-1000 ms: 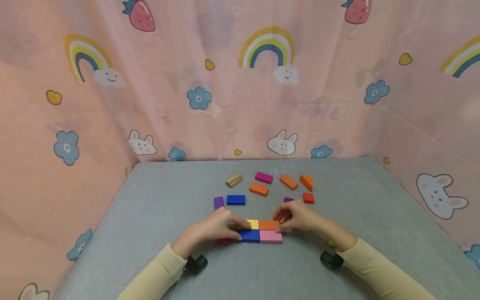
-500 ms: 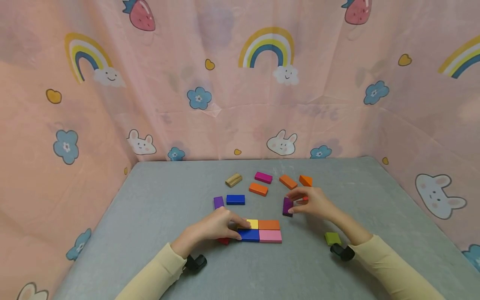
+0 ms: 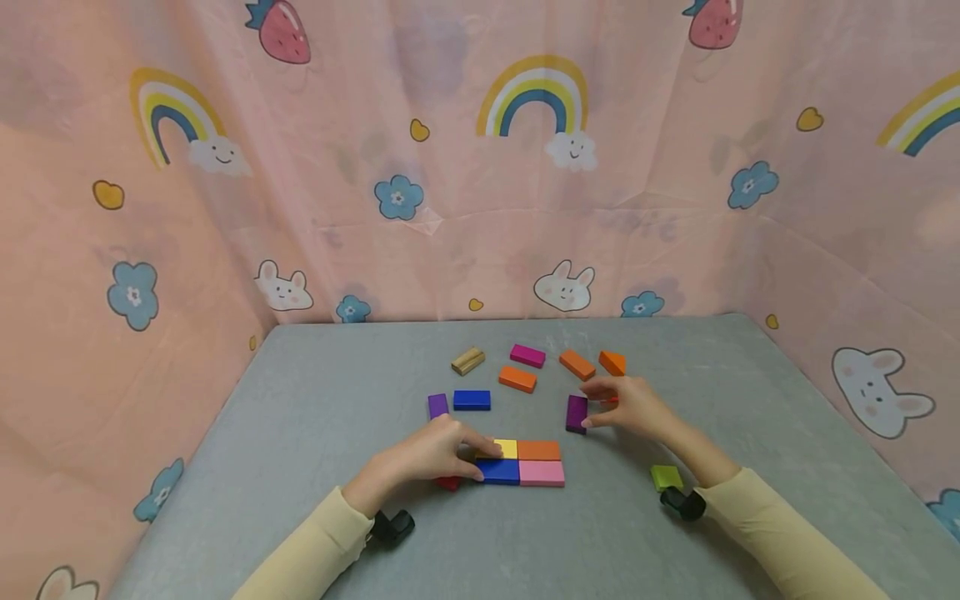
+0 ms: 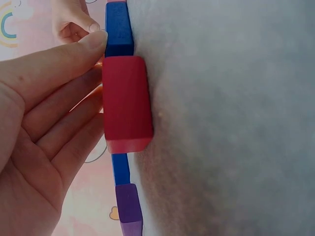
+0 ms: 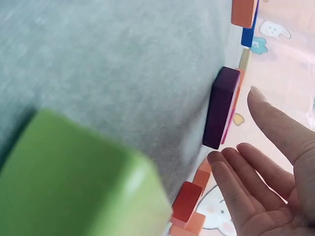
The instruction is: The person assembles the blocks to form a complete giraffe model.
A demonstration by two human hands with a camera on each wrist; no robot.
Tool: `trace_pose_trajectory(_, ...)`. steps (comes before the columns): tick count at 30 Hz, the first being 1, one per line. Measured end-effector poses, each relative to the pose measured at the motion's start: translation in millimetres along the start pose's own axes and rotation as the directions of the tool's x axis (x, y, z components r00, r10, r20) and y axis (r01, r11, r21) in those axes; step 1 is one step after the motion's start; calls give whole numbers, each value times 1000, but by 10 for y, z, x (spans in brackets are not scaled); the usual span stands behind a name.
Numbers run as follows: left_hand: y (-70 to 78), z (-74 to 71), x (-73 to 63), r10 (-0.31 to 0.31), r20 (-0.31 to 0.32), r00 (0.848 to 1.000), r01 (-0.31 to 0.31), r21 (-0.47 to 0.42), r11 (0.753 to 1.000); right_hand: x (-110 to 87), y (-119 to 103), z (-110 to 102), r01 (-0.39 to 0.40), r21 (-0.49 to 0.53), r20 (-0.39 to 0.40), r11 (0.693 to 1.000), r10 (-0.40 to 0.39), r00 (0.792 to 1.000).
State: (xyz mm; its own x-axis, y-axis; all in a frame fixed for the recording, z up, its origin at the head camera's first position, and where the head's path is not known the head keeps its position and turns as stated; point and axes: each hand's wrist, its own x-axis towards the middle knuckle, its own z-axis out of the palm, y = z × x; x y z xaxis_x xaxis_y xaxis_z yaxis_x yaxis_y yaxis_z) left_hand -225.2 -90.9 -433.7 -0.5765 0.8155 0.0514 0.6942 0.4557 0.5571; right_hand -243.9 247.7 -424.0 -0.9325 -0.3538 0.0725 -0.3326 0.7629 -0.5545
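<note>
A flat rectangle of coloured blocks lies on the table: a yellow block [image 3: 508,448] and an orange block [image 3: 538,450] behind, a blue block [image 3: 498,472] and a pink block [image 3: 542,473] in front. My left hand [image 3: 423,454] rests at its left end, thumb touching the blue block and fingertips on the yellow one, which it partly covers. My right hand [image 3: 626,408] is beside a dark purple block [image 3: 576,414], thumb and fingers apart. In the right wrist view, that dark purple block [image 5: 220,108] stands in front of the spread hand [image 5: 268,182], with no grip on it.
A red block [image 4: 127,98] lies under the left hand; a violet block [image 3: 438,406] and another blue block [image 3: 472,400] lie behind it. Farther back are a wooden piece [image 3: 468,361], a magenta block [image 3: 528,356] and several orange ones. A green block [image 3: 666,477] lies by the right wrist.
My right hand has left the right end of the block rectangle and moved back and right to the dark purple block. The left hand has stayed in place.
</note>
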Motion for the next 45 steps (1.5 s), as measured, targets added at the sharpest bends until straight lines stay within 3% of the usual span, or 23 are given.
trace_pose_trajectory(19,1,9,0,-12,1,1000,12,5,1000,58,23,59,-21,-48,53,999,24,998)
trace_pose_trajectory(26,-5,13,-1,-4,-6,1000,4,3,1000,68,-1,66,6,-94,78,996,1,997)
trace_pose_trajectory(45,1,3,-3,-24,-3,1000,24,1,1000,79,-2,74,13,-87,63,996,-7,998)
